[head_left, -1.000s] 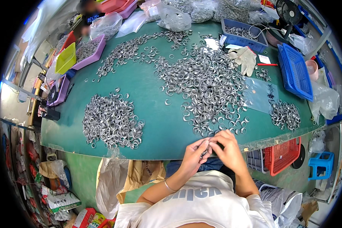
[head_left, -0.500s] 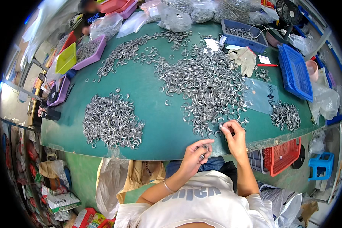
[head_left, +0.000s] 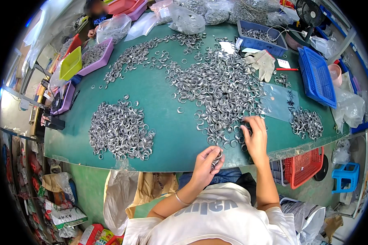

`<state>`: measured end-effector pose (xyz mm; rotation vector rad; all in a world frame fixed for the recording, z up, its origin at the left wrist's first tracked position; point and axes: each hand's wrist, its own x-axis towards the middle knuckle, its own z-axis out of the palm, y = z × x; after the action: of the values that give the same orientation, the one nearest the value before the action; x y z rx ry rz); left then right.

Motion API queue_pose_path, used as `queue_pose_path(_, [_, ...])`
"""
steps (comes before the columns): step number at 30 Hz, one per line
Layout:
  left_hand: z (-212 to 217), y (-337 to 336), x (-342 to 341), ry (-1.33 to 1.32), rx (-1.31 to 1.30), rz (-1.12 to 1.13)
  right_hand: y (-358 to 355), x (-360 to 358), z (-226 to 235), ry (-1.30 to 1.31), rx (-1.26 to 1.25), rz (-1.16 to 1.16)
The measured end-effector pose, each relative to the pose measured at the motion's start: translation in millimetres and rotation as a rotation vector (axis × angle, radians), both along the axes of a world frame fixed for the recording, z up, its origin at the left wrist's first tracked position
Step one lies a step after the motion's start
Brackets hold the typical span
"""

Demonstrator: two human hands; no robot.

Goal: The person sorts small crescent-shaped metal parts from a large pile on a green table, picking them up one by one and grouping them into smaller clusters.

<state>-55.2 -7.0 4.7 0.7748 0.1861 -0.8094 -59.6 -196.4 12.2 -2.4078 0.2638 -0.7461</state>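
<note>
Grey rings (head_left: 217,159) pinched in left hand (head_left: 204,166), more in the big pile (head_left: 223,92) at its twelve o'clock; right hand (head_left: 256,138), at two, fingers bent over the pile's near edge, grip unclear; likely light, stiff, slick, sturdy, best taken across the outer rim.

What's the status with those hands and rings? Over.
Left hand closed around metal rings. Right hand at near right edge of big ring pile, grip unclear. Pale glove by pile's far right side, away from both hands.
</note>
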Motion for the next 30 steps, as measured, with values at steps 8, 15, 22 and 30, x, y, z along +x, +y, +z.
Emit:
queue_pose_path(8, [-5,0,-1,-0.03,0.028,0.002,-2,-7,-2,0.133,0.268,-0.014])
queue_pose_path(15, [0,-10,-5,-0.148,0.09,-0.028,30,-38,9,0.188,0.585,0.407])
queue_pose_path(22, [-7,1,-2,-0.017,0.023,-0.039,11,-8,5,0.107,0.007,-0.033])
queue_pose_path(30, [-2,1,-4,0.051,0.075,-0.066,9,3,-11,0.195,0.032,-0.076])
